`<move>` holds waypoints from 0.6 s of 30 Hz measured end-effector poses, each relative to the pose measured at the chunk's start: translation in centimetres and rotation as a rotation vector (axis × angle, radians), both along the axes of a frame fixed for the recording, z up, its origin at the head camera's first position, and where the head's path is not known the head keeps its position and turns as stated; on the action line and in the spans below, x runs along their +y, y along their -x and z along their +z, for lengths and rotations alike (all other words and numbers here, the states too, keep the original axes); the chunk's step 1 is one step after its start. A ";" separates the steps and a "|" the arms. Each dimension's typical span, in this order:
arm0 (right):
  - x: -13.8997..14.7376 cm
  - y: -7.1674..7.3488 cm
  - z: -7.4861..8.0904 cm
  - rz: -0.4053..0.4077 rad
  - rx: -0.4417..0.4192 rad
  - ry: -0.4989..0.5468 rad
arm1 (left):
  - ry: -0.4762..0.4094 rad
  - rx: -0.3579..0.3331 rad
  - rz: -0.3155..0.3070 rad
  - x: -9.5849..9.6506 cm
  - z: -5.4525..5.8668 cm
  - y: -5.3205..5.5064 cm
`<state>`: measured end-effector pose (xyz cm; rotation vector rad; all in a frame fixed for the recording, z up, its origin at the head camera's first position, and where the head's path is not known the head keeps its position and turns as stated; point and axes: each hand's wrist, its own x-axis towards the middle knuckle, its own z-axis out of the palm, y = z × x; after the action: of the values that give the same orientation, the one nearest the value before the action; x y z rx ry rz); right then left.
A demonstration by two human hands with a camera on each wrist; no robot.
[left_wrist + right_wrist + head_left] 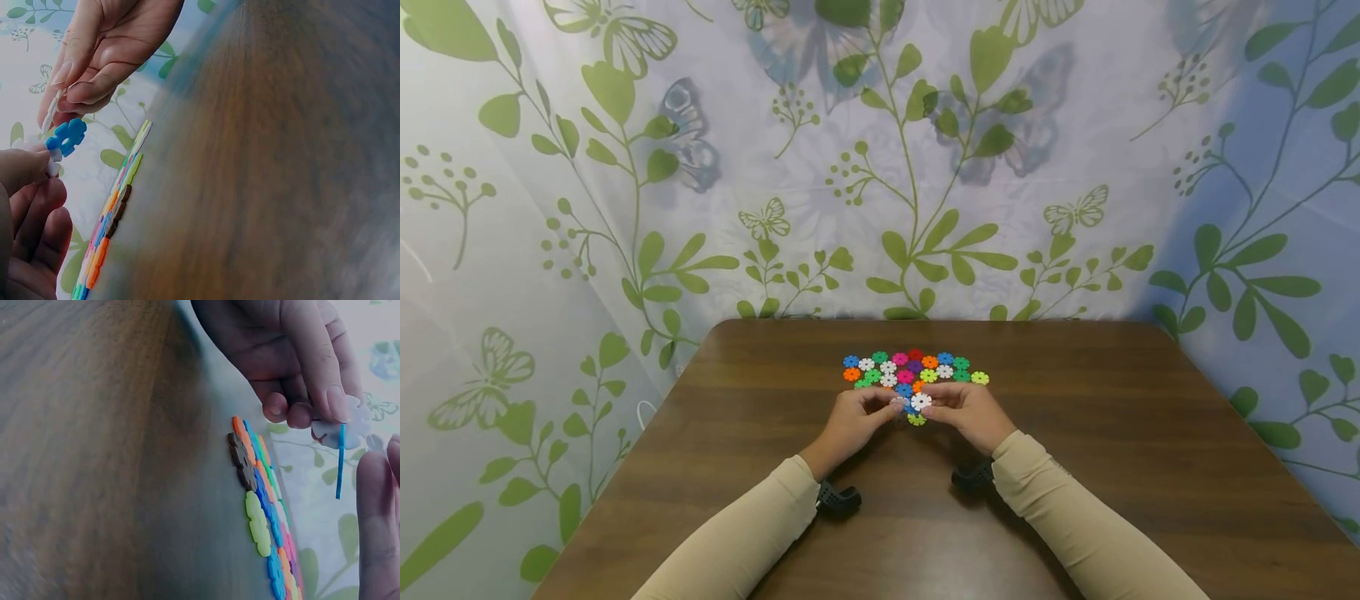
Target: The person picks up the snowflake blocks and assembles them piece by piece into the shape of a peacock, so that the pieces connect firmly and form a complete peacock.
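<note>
My left hand point(850, 417) pinches a white flower-shaped plastic disc point(353, 428) between thumb and fingers. A blue flower disc point(70, 134) is joined to that white one at an angle, and in the right wrist view it appears edge-on. My right hand point(976, 414) pinches another white flower disc point(921, 402) by its edge, close to the blue one; in the left wrist view this disc shows nearly edge-on. Whether the right hand's disc touches the joined pair I cannot tell. Both hands are raised above the table, just in front of many loose flower discs.
Loose flower discs in many colours lie flat on the brown wooden table point(1112, 417), among them a pink disc point(906, 377), a yellow-green disc point(980, 378) and a brown disc point(242, 461). A patterned curtain point(865, 167) hangs behind the table. Dark straps sit at both wrists.
</note>
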<state>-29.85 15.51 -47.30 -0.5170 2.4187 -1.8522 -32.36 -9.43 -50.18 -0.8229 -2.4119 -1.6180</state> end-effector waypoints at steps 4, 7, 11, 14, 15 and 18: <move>-0.2 0.1 -0.2 0.014 -0.019 0.013 | 0.016 0.004 -0.010 0.0 0.0 0.0; -0.2 0.2 -0.3 0.045 -0.036 0.048 | 0.021 0.004 -0.020 -0.1 0.0 0.0; -0.1 0.4 -0.5 0.092 -0.063 0.088 | 0.031 0.013 -0.027 -0.1 0.1 -0.1; 0.0 0.4 -0.6 0.124 -0.077 0.091 | 0.041 0.051 -0.038 0.0 0.2 -0.1; 0.1 0.5 -0.6 0.127 -0.090 0.093 | 0.042 0.068 -0.044 0.1 0.2 -0.1; 0.2 0.5 -0.7 0.152 -0.108 0.102 | 0.045 0.125 -0.061 0.2 0.3 -0.3</move>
<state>-30.37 15.72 -47.99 -0.5745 2.1620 -1.8948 -32.07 -9.20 -49.86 -0.9826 -2.3670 -1.4893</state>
